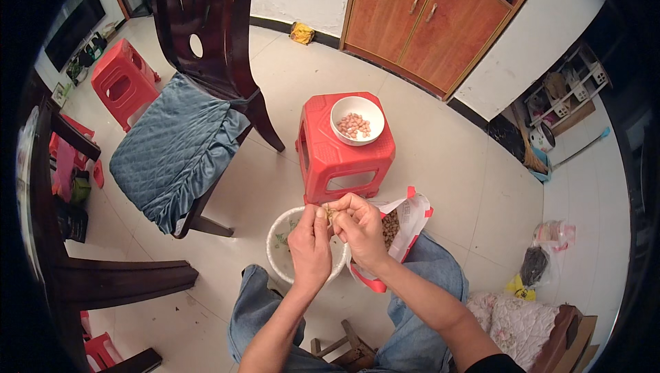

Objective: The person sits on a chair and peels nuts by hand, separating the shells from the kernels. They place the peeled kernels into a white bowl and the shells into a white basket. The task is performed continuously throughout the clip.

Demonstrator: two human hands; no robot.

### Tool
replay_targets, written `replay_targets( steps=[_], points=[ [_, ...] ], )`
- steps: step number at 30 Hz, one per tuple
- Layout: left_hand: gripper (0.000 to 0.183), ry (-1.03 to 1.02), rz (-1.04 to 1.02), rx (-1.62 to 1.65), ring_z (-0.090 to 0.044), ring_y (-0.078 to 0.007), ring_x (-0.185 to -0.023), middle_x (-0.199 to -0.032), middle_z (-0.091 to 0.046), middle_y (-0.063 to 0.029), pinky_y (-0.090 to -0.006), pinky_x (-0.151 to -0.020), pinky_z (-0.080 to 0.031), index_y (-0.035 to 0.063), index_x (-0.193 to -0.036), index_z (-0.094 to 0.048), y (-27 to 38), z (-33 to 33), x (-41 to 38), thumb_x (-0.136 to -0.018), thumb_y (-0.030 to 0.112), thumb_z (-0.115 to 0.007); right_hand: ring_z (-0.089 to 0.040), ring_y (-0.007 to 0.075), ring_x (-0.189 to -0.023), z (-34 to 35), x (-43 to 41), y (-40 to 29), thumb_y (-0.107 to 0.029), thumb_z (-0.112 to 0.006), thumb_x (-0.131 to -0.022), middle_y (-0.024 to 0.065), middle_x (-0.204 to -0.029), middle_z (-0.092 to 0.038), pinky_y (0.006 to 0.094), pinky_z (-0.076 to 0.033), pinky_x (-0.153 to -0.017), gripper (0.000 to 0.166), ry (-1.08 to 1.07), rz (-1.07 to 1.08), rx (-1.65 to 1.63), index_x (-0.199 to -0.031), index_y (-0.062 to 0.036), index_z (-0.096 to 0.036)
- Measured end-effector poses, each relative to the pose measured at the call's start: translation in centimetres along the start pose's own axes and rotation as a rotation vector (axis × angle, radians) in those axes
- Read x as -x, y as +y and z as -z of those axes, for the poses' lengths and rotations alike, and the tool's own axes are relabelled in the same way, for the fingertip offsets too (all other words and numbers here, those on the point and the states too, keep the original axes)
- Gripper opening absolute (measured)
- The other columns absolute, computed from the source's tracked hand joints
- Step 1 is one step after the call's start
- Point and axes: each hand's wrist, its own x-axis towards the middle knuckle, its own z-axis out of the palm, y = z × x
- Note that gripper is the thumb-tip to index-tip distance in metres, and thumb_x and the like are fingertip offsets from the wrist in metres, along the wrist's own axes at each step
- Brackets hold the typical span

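My left hand and my right hand meet over a white bin, their fingertips pinching a small tan piece that looks like a peanut shell. Green bits show inside the bin. Beside it, right of my right hand, a white bag with red trim lies open with many unshelled peanuts in it. Ahead stands a red plastic stool, bearing a white bowl with shelled pinkish peanuts.
A dark wooden chair with a blue quilted cushion stands at the left, near another red stool. Behind is a wooden cabinet. A small wooden stool is between my knees. Bedding in a cardboard box lies at the lower right.
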Motion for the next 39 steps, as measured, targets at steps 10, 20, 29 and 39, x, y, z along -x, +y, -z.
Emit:
replay_targets(
  steps=[10,20,29,39],
  points=[
    [0.028,-0.272,0.536,0.842,-0.028,-0.0026,-0.045,-0.061,-0.038,0.0043,-0.0183,-0.039,-0.018,0.0103,-0.086,-0.046,1.0,1.7,-1.0,-0.105,0.029,-0.04,-0.052,0.007,-0.059,0.5,-0.5,-0.2,-0.002,-0.053,-0.092,0.005,-0.074,-0.061,0.0201,-0.043,-0.054,0.01,-0.075,-0.102,-0.105,-0.098,0.0011,-0.06],
    [0.029,-0.303,0.554,0.85,-0.028,-0.0016,-0.046,-0.063,-0.043,0.0037,-0.0171,-0.039,-0.019,0.0108,-0.086,-0.046,0.5,2.1,-1.0,-0.106,0.03,-0.039,-0.057,0.0074,-0.065,1.1,-0.9,-0.7,-0.012,-0.057,-0.097,0.0057,-0.08,-0.063,0.0219,-0.049,-0.06,0.013,-0.153,-0.146,-0.045,-0.098,0.0007,-0.06],
    [0.031,-0.336,0.576,0.814,-0.024,-0.001,-0.046,-0.064,-0.043,0.0047,-0.0173,-0.041,-0.018,0.0118,-0.084,-0.047,0.2,2.6,-1.2,-0.105,0.033,-0.04,-0.061,0.0095,-0.073,1.5,-1.2,-0.9,-0.005,-0.06,-0.094,0.0069,-0.089,-0.064,0.0239,-0.054,-0.068,0.012,-0.166,-0.115,0.107,-0.103,0.0033,-0.06],
    [0.033,-0.38,0.503,0.646,-0.024,-0.0011,-0.048,-0.061,-0.032,0.0096,-0.0194,-0.043,-0.02,0.0123,-0.081,-0.049,-0.1,2.9,-1.0,-0.105,0.034,-0.042,-0.068,0.0119,-0.085,1.5,-1.1,-1.5,-0.001,-0.066,-0.089,0.0085,-0.093,-0.067,0.0244,-0.058,-0.076,0.016,-0.177,0.034,0.229,-0.103,0.0046,-0.061]
  ],
)
